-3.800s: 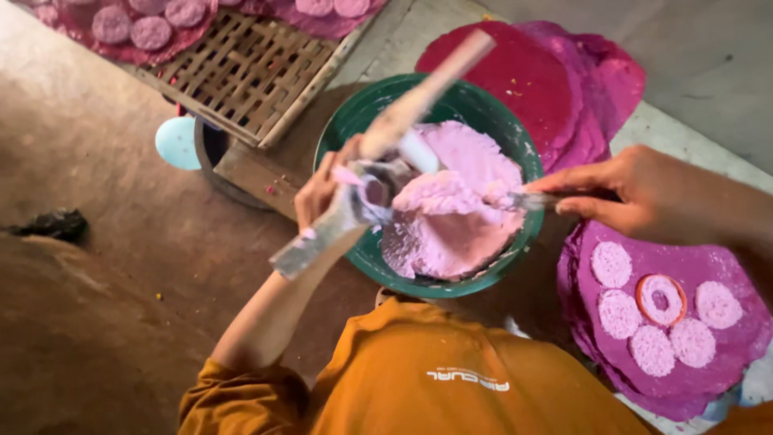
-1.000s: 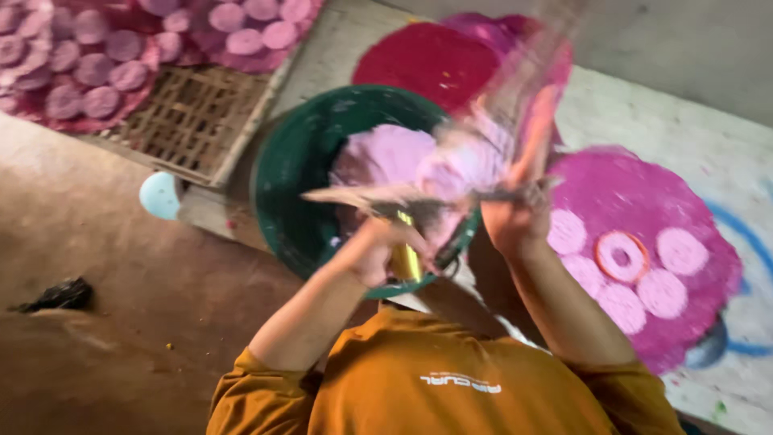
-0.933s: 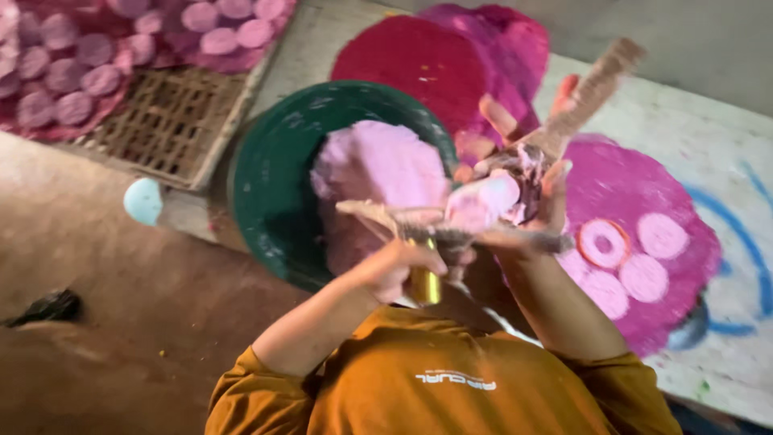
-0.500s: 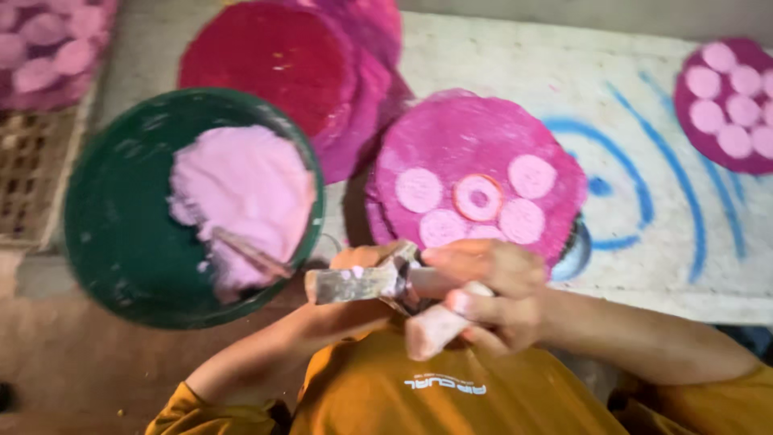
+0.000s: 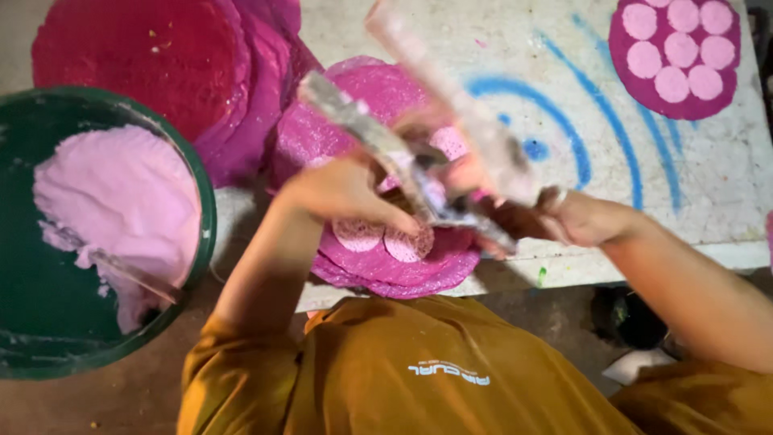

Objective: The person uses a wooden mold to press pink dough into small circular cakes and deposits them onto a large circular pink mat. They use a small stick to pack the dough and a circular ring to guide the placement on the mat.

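- Nearest the camera an orange shirt (image 5: 419, 370) fills the bottom edge; the body under it is cut off by the frame.
- The left hand (image 5: 338, 193) is clenched around one caked, paste-crusted stick (image 5: 378, 145), which runs up and away to the left.
- The right hand (image 5: 580, 217) grips a second, paler stick (image 5: 451, 97); motion blur smears it, so its far end is hard to make out.
- The two sticks cross between the hands, over the pink mat (image 5: 403, 258); what sits at the crossing is blurred and cannot be told.
- That mat lies at the near edge of the bench (image 5: 692, 209), part hidden by the hands; two pale pink discs (image 5: 386, 238) show on it just under the left hand.
- At the left edge, off the bench, stands a green basin (image 5: 48, 338), cut off by the frame, holding a mound of pale pink paste (image 5: 121, 201) with a thin blade (image 5: 129, 274) lying in it.
- Beyond the basin a stack of dark red round mats (image 5: 145, 64) overlaps the bench's far left corner.
- The bench top is whitish, marked with blue painted curves (image 5: 596, 113).
- At its far right corner another pink mat (image 5: 676, 56) carries a ring of pale discs.
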